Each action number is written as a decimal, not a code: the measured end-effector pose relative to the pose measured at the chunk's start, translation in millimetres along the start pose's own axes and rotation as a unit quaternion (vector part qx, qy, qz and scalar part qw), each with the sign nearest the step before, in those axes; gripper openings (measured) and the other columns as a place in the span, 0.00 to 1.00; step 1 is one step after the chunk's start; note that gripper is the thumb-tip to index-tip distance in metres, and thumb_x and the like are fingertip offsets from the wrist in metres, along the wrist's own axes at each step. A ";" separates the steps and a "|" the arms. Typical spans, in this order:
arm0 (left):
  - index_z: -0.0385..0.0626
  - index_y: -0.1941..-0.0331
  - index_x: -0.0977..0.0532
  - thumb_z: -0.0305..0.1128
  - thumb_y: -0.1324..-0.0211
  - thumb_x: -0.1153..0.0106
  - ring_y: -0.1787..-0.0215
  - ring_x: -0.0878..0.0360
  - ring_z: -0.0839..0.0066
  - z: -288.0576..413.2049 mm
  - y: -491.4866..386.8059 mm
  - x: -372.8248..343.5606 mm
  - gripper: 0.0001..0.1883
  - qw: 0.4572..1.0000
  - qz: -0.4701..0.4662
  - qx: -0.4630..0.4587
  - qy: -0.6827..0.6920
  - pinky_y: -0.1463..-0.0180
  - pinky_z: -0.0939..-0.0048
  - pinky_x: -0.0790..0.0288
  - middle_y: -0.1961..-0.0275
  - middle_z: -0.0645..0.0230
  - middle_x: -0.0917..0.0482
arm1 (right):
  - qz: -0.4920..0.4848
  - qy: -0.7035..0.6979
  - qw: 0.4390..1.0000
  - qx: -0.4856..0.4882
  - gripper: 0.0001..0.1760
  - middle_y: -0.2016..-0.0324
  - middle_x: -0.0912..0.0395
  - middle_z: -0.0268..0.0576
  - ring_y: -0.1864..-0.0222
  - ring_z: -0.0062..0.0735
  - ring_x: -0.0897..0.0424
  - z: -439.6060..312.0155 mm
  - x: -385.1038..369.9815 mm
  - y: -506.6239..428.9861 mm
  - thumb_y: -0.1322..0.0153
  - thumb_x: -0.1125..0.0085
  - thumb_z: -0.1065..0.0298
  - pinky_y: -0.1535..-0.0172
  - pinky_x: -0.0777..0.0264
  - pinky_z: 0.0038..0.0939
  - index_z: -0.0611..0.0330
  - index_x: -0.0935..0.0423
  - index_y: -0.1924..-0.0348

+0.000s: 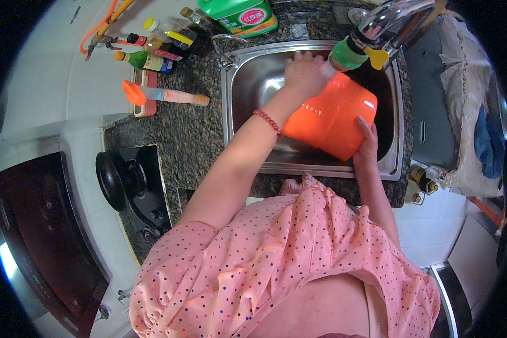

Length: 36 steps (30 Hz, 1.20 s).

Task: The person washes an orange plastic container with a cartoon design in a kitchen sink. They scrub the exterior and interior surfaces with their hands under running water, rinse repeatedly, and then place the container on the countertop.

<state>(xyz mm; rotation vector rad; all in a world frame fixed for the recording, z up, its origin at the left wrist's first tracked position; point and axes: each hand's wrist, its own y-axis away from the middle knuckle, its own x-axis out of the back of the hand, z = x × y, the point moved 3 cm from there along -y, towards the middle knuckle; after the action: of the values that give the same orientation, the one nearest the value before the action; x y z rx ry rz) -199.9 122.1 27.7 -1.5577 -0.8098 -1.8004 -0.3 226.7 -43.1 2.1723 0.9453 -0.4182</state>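
An orange plastic box-like piece is tilted over the stainless steel sink. My right hand grips its near right edge, with the thumb on the upper face. At its far left corner is my left hand, below a red bead bracelet. Motion blurs that hand, and its grip is unclear. Just right of its knuckles, what looks like water comes from the green nozzle of the chrome faucet. The orange piece's underside is hidden.
Left of the sink, an orange-headed tool lies across a pink holder. Behind stand several bottles and a green jug. A small chrome tap rises at the sink's corner. A black pan is on the stove.
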 end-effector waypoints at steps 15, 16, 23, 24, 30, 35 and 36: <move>0.38 0.46 0.21 0.27 0.38 0.35 0.53 0.17 0.77 -14.4 96.2 20.3 0.17 0.744 -0.164 0.075 0.644 0.48 0.70 0.23 0.51 0.68 0.15 | -0.054 -0.107 0.988 -0.099 0.30 0.41 0.22 0.45 0.40 0.45 0.23 -4.3 16.9 -12.8 0.27 0.41 0.51 0.34 0.33 0.46 0.57 0.29 0.36; 0.38 0.46 0.21 0.27 0.39 0.35 0.52 0.17 0.78 -11.6 95.7 25.7 0.17 0.778 -0.170 0.063 0.601 0.48 0.70 0.23 0.52 0.69 0.15 | -0.037 -0.085 0.990 -0.105 0.30 0.41 0.22 0.43 0.40 0.44 0.23 0.9 19.1 -15.4 0.26 0.42 0.50 0.35 0.32 0.45 0.56 0.29 0.36; 0.43 0.59 0.20 0.39 0.40 0.37 0.59 0.14 0.54 27.0 126.0 22.1 0.13 0.965 -0.182 -0.116 0.148 0.55 0.54 0.22 0.63 0.54 0.14 | 0.070 0.278 0.947 -0.145 0.39 0.44 0.21 0.41 0.45 0.37 0.21 7.7 29.7 -24.0 0.26 0.47 0.33 0.46 0.26 0.44 0.55 0.28 0.35; 0.45 0.65 0.22 0.38 0.44 0.39 0.60 0.17 0.47 32.9 132.3 18.7 0.09 0.964 -0.176 -0.144 0.136 0.59 0.47 0.23 0.66 0.50 0.17 | 0.086 0.336 0.934 -0.085 0.40 0.45 0.20 0.43 0.46 0.36 0.21 -4.5 26.9 -24.7 0.27 0.47 0.31 0.47 0.26 0.43 0.56 0.27 0.36; 0.49 0.66 0.18 0.30 0.50 0.41 0.60 0.13 0.56 42.6 146.5 -0.9 0.06 0.948 -0.217 -0.229 0.043 0.58 0.51 0.21 0.66 0.59 0.14 | -0.049 0.561 0.826 -0.025 0.32 0.71 0.14 0.48 0.70 0.38 0.16 -50.0 2.6 -15.6 0.30 0.37 0.40 0.62 0.24 0.38 0.68 0.15 0.60; 0.49 0.54 0.19 0.36 0.46 0.38 0.46 0.18 0.56 38.6 149.2 6.8 0.14 0.953 -0.131 -0.265 0.063 0.42 0.52 0.26 0.57 0.56 0.15 | 0.003 0.561 0.828 0.014 0.15 0.76 0.18 0.42 0.77 0.33 0.19 -42.5 18.4 -24.2 0.32 0.47 0.67 0.73 0.27 0.34 0.69 0.18 0.60; 0.48 0.49 0.20 0.38 0.45 0.37 0.42 0.21 0.55 31.0 150.0 15.2 0.19 0.956 -0.045 -0.271 0.106 0.38 0.52 0.29 0.52 0.54 0.16 | 0.005 0.546 0.838 0.000 0.15 0.75 0.17 0.43 0.77 0.34 0.18 -40.5 25.3 -28.4 0.31 0.47 0.67 0.73 0.27 0.35 0.70 0.18 0.60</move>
<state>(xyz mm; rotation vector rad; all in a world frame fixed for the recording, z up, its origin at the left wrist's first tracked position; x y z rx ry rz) -65.5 52.1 54.6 -1.6220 -0.2962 -2.3447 -3.6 282.2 -42.7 2.3505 1.4732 0.9631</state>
